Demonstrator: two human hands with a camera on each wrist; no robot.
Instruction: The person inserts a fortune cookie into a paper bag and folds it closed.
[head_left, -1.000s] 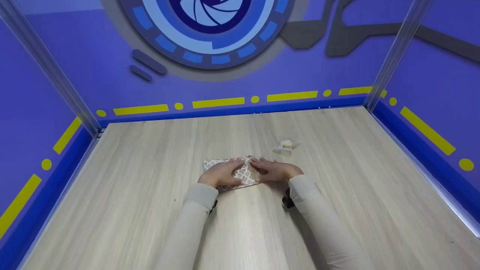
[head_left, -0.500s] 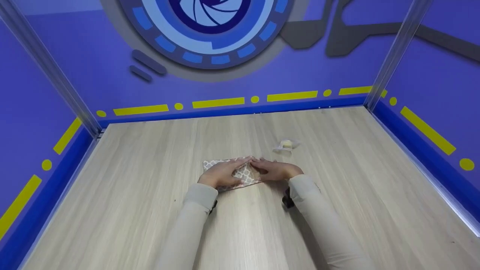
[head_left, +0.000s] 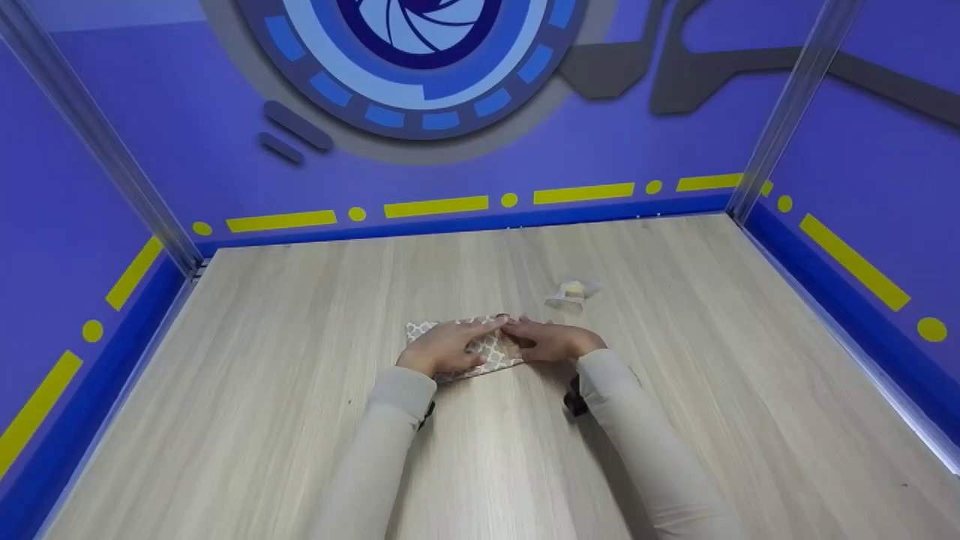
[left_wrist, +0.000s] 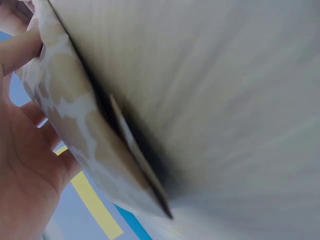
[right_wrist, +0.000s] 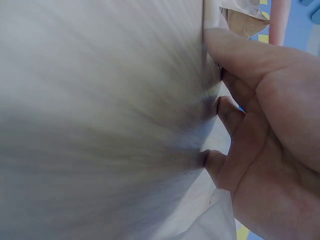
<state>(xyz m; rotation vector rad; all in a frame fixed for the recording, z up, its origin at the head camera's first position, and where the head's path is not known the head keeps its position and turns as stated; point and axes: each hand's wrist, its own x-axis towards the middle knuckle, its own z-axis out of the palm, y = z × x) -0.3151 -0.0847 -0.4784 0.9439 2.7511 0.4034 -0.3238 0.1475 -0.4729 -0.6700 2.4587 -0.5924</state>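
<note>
A flat packet in white-and-tan patterned paper [head_left: 491, 352] lies on the table in the head view; what is inside is hidden. My left hand [head_left: 442, 349] spans it, thumb at the near edge and fingers towards the far edge. In the left wrist view, the packet's near side [left_wrist: 75, 105] shows a loose paper edge sticking out low. At the packet's right end my right hand [head_left: 551, 341] holds the paper between thumb and fingers, close to the left fingertips. The right wrist view shows the right thumb [right_wrist: 240, 52] at the paper, other fingertips touching the table.
Beyond the right hand, a small pale-yellow thing on clear plastic [head_left: 574, 292] lies on the table. The pale wooden table [head_left: 300, 375] is bounded by a blue back wall [head_left: 450, 172] and side walls. Dark wrist cameras sit under both sleeves.
My left index finger has shifted slightly towards the packet's far right corner, meeting the right fingertips. The packet and the small plastic thing stay in place.
</note>
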